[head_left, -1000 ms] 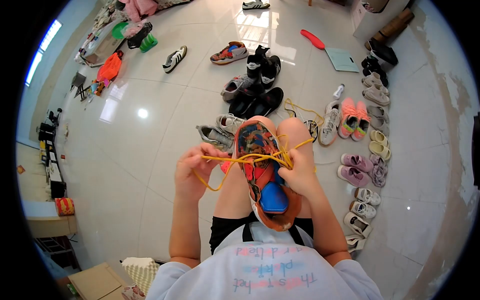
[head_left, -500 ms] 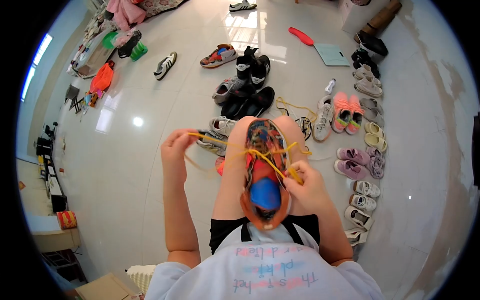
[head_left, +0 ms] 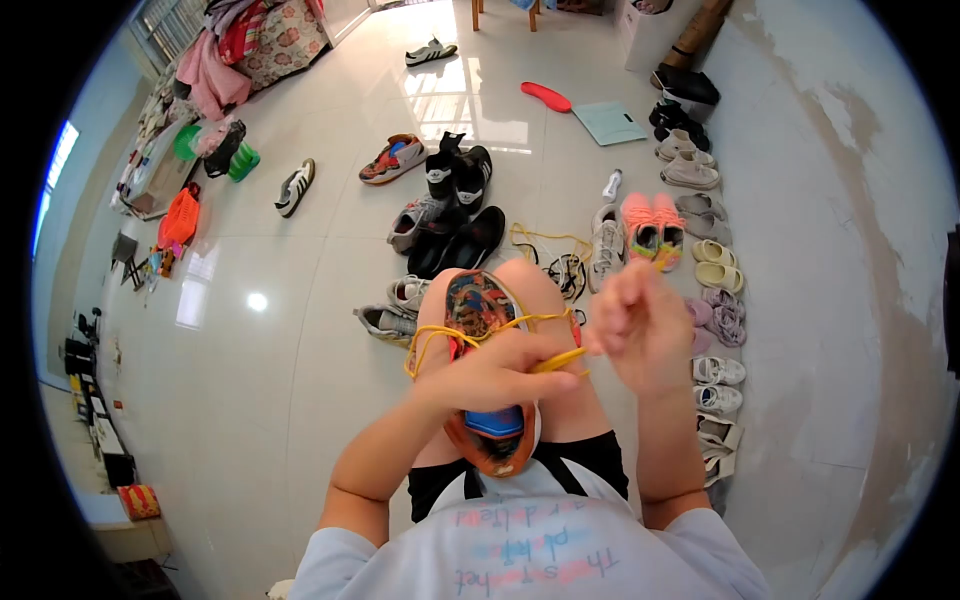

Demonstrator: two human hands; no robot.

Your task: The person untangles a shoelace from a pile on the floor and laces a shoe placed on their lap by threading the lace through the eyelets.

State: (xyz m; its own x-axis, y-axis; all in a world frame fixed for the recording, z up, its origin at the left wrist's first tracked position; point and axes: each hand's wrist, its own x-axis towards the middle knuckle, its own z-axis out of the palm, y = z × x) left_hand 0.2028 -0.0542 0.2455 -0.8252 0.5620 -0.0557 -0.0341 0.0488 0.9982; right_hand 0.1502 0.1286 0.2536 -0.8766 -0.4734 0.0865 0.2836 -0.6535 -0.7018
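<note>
Sneaker [head_left: 482,305] on the thighs, centre of frame; yellow lace [head_left: 562,360] loose, no bow visible. Left hand [head_left: 490,372]: fingers pinch lace. Right hand [head_left: 642,335]: fingers curled, blurred, hold uncertain.

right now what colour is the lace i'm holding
Yellow; the lace shows best in the head view.

This looks like a lived-in room in a home, with glossy pale floor tiles [head_left: 250,400] and a scuffed, patchy wall [head_left: 800,250] whose paint has come away in places. A floral cover [head_left: 285,45] and a pink cloth [head_left: 212,80] are heaped at the far left, near an orange plastic basket [head_left: 179,218]. Everyday footwear, such as pale yellow clogs [head_left: 718,265] and pink sneakers [head_left: 654,226], is set out on the floor along the wall's foot.
</note>
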